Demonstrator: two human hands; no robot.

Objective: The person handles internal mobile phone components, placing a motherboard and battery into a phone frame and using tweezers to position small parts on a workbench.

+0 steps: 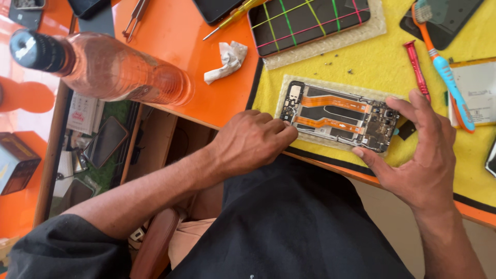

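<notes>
Black short-sleeved shirt, bare forearms, no rings or watch.
</notes>
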